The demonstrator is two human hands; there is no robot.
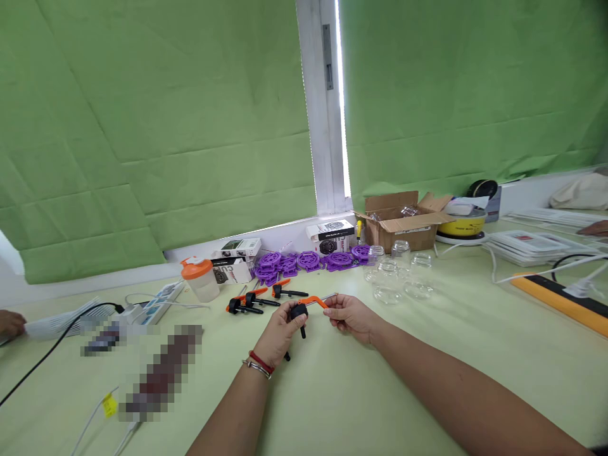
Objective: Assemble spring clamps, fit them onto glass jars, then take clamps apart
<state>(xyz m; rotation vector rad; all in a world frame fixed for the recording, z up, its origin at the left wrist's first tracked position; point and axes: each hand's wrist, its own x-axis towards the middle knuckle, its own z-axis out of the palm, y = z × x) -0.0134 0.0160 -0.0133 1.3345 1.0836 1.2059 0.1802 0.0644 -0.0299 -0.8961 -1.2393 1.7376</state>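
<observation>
My left hand [281, 332] is closed round a black part [299, 311] with a round head and a short stem. A curved orange lever [312, 300] reaches from this part to my right hand [351, 318]. The right fingers pinch the lever's end, and a thin metal rod [329, 296] shows just above them. Below my left hand, another black tip [287, 356] sticks out; what it belongs to is hidden. Several similar black-and-orange pieces [256, 299] lie on the table just beyond my left hand.
Purple plastic parts [308, 260] and white-and-black boxes [331, 238] line the wall. Clear glass-like cups [388, 278] stand right, before an open cardboard box [403, 221]. An orange-lidded shaker [202, 278] and power strip [164, 299] are left. Other people's hands [10, 324] show at both edges.
</observation>
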